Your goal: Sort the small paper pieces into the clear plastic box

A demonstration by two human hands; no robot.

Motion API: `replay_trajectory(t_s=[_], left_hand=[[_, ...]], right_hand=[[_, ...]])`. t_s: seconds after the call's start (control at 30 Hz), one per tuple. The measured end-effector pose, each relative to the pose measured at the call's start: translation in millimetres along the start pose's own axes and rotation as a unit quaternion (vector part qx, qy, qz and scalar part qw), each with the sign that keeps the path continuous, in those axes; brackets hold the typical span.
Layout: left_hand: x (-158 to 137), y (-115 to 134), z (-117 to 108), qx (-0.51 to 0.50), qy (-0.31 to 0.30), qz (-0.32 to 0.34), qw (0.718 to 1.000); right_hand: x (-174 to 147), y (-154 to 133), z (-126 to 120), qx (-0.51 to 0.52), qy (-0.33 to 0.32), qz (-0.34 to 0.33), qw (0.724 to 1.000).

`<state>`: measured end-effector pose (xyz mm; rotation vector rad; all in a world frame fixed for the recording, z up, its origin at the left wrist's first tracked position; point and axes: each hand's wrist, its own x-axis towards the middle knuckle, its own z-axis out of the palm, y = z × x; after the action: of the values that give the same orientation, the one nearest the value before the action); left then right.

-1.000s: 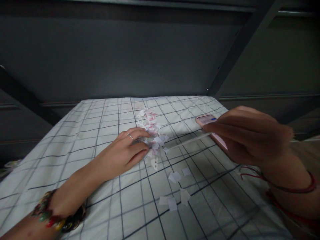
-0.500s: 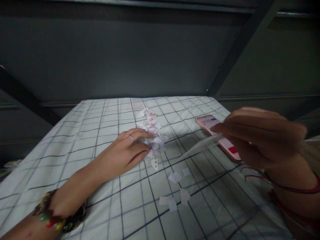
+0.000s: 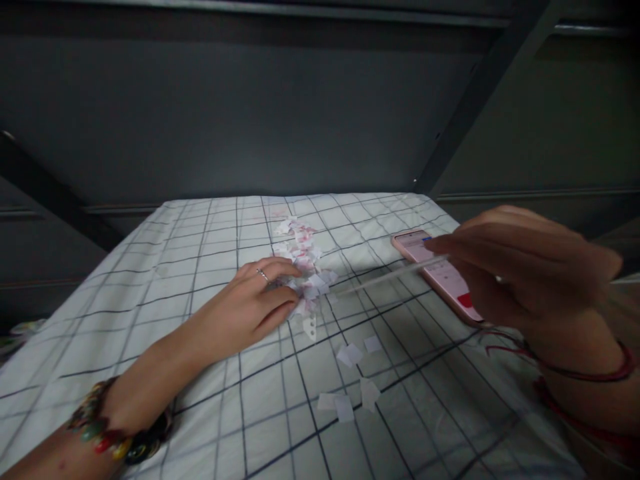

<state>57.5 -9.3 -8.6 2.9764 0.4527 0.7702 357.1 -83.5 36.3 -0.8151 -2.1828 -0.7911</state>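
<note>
My left hand (image 3: 260, 293), a ring on one finger, rests on the cloth with fingers and thumb curled round the near end of a heap of torn paper scraps (image 3: 316, 283). Some scraps are white, others carry pink marks; what lies under the fingers is partly hidden. On the right, my right hand (image 3: 525, 267) is raised and closed, pinching a thin pale strip (image 3: 390, 275). Motion smears the strip, so its kind is unclear. It points left toward the heap, above the cloth.
A phone (image 3: 440, 273) in a pink case, screen lit, lies beneath my right hand. Several loose paper pieces (image 3: 344, 407) lie nearer on the checked cloth (image 3: 200, 267). A dark panel (image 3: 250, 113) rises behind the far edge.
My right hand has tipped the pale strip upward, so its far end now lies higher and nearer the heap. My left hand and the scraps look unmoved.
</note>
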Motion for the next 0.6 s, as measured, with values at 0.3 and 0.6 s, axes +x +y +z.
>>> replay_trajectory(t_s=[0.3,0.6], left_hand=[[1,2,-2,0.017,-0.005,-0.003,1.0],[0,0,-2,0.016,-0.009,-0.013,1.0]], right_hand=[[-1,4,8,0.009,-0.016,-0.048,0.999],[0,-2,4,0.008,-0.024,-0.043,0.999]])
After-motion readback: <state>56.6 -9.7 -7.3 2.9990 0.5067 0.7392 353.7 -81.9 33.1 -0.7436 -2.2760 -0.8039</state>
